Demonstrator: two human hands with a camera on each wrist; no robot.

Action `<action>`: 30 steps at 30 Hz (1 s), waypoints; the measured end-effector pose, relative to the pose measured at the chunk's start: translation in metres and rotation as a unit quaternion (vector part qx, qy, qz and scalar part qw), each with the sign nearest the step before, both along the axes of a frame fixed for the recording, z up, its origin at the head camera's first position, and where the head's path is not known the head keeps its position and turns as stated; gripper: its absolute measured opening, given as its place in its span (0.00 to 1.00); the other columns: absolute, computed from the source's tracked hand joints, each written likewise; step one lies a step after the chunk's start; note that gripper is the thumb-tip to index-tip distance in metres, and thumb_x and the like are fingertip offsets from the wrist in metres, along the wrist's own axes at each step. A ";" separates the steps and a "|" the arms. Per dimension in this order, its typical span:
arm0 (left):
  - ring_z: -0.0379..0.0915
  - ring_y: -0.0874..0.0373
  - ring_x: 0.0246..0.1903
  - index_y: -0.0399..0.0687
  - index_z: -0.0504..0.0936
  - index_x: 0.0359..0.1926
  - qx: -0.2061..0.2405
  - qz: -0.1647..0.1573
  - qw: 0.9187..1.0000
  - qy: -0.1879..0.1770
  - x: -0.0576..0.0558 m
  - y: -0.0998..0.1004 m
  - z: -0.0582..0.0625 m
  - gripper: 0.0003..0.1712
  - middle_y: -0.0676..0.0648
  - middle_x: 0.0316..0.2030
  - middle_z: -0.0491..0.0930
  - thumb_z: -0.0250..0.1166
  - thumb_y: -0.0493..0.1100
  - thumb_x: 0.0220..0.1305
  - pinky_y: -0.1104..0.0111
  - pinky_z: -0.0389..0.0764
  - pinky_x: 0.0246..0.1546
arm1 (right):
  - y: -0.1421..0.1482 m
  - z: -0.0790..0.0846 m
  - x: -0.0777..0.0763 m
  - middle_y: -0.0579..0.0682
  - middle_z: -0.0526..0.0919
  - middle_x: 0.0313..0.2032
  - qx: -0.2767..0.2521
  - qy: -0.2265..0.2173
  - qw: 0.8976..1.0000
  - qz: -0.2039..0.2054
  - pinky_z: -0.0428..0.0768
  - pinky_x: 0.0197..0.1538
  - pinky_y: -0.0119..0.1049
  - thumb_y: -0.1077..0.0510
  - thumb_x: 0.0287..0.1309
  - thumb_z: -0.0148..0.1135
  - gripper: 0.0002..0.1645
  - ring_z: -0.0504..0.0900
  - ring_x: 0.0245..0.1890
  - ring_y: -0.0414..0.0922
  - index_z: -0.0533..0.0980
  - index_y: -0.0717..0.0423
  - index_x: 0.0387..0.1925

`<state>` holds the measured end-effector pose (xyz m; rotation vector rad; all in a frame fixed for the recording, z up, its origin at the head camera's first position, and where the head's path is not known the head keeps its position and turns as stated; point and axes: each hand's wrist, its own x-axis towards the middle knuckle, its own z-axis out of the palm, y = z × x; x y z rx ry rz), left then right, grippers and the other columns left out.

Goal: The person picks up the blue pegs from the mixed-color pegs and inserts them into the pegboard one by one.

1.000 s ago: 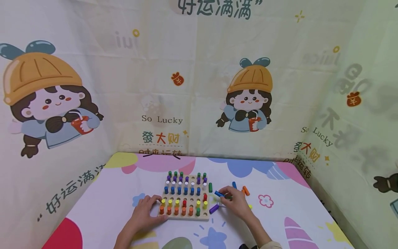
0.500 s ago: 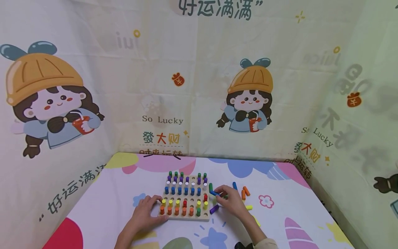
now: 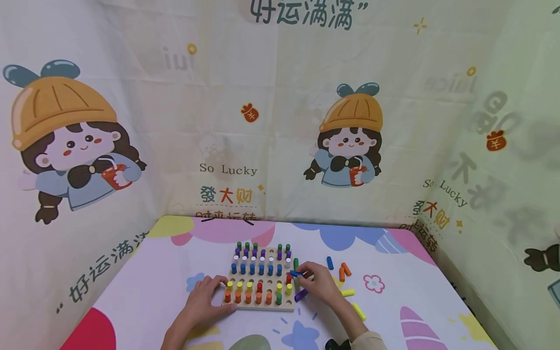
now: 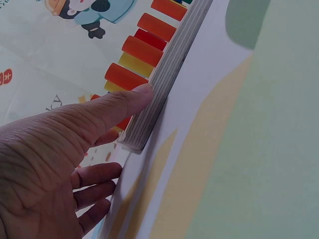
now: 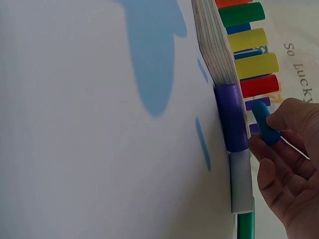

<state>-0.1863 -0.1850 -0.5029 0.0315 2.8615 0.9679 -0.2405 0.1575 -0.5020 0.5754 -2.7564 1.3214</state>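
A wooden pegboard (image 3: 258, 307) with rows of coloured pegs lies on the table. My left hand (image 3: 202, 302) holds its near left corner, the thumb pressed along the front edge in the left wrist view and several fingers off the board. At the board's right side, my right hand (image 3: 323, 283) pinches a blue peg (image 5: 262, 117) between thumb and fingers. The blue peg is tilted, its tip overlapping the right edge near a red peg (image 3: 288, 278). A purple peg (image 5: 232, 117) and a white peg (image 5: 241, 181) lie below that hand, with a green peg (image 3: 295, 264) farther back.
Right of the right hand lie another blue peg (image 3: 330, 263), two orange pegs (image 3: 346, 269) and two yellow pegs (image 3: 359, 311). A black object (image 3: 337, 344) shows by the right sleeve. Printed cloth walls (image 3: 288, 146) stand behind and beside the patterned table.
My right hand has moved left with the blue peg, from above the loose pegs to the board's right edge. My left hand stays at the board's corner.
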 end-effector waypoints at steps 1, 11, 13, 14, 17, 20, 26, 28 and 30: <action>0.64 0.46 0.50 0.55 0.77 0.58 -0.001 -0.001 1.000 0.001 0.000 0.000 0.000 0.40 0.45 0.49 0.73 0.79 0.64 0.47 0.40 0.72 0.55 | -0.001 0.000 -0.001 0.47 0.85 0.40 0.001 0.002 1.000 0.002 0.80 0.37 0.28 0.62 0.64 0.68 0.07 0.80 0.38 0.44 0.82 0.55 0.44; 0.64 0.45 0.50 0.55 0.77 0.58 -0.001 -0.003 1.000 0.000 0.000 0.000 0.001 0.39 0.45 0.49 0.73 0.80 0.63 0.47 0.40 0.73 0.54 | -0.007 0.001 -0.005 0.45 0.85 0.40 0.013 0.008 1.000 0.008 0.80 0.39 0.29 0.62 0.64 0.67 0.06 0.81 0.39 0.43 0.82 0.54 0.43; 0.64 0.45 0.50 0.55 0.77 0.57 -0.002 -0.002 1.000 0.002 0.000 -0.001 0.000 0.40 0.45 0.49 0.73 0.80 0.64 0.46 0.40 0.73 0.54 | -0.009 0.003 -0.006 0.45 0.85 0.40 0.014 0.007 1.000 0.004 0.80 0.39 0.28 0.61 0.65 0.68 0.06 0.81 0.40 0.44 0.82 0.54 0.43; 0.64 0.45 0.50 0.55 0.77 0.57 -0.002 -0.002 1.000 0.003 0.000 -0.001 -0.001 0.40 0.45 0.49 0.73 0.80 0.64 0.46 0.40 0.73 0.54 | -0.010 0.004 -0.007 0.46 0.85 0.40 0.014 0.008 1.000 0.002 0.80 0.39 0.28 0.61 0.65 0.68 0.07 0.81 0.40 0.44 0.82 0.54 0.44; 0.64 0.45 0.50 0.56 0.77 0.58 -0.005 -0.003 1.000 0.004 -0.001 -0.001 -0.001 0.40 0.45 0.50 0.73 0.79 0.64 0.46 0.39 0.72 0.55 | -0.012 0.006 -0.008 0.45 0.84 0.40 0.014 0.012 1.000 -0.008 0.80 0.39 0.29 0.61 0.64 0.68 0.07 0.81 0.40 0.44 0.82 0.54 0.44; 0.64 0.45 0.51 0.56 0.77 0.58 -0.008 -0.004 1.000 0.005 -0.001 -0.001 -0.001 0.40 0.45 0.50 0.73 0.79 0.65 0.47 0.39 0.72 0.55 | -0.015 0.009 -0.010 0.45 0.85 0.40 0.015 0.024 1.000 -0.013 0.80 0.39 0.29 0.61 0.64 0.69 0.07 0.81 0.40 0.43 0.82 0.54 0.44; 0.64 0.45 0.50 0.56 0.77 0.58 -0.007 -0.004 1.000 0.006 0.000 -0.001 0.000 0.40 0.45 0.49 0.73 0.79 0.65 0.47 0.40 0.72 0.54 | -0.020 0.015 -0.010 0.46 0.85 0.40 0.001 0.030 1.000 0.000 0.80 0.38 0.30 0.60 0.64 0.69 0.08 0.82 0.39 0.44 0.82 0.55 0.45; 0.64 0.45 0.50 0.56 0.77 0.58 -0.008 -0.004 1.000 0.007 0.000 -0.001 0.000 0.40 0.45 0.49 0.73 0.79 0.65 0.47 0.40 0.72 0.54 | -0.021 0.016 -0.010 0.45 0.85 0.40 -0.002 0.029 1.000 0.003 0.80 0.38 0.30 0.60 0.64 0.69 0.09 0.83 0.39 0.44 0.82 0.54 0.45; 0.64 0.46 0.50 0.56 0.77 0.58 -0.009 -0.004 1.000 0.008 0.000 -0.001 0.000 0.40 0.45 0.48 0.73 0.79 0.65 0.47 0.40 0.72 0.54 | -0.022 0.017 -0.010 0.45 0.85 0.40 -0.001 0.029 1.000 0.004 0.80 0.39 0.30 0.59 0.64 0.69 0.09 0.82 0.39 0.43 0.82 0.54 0.45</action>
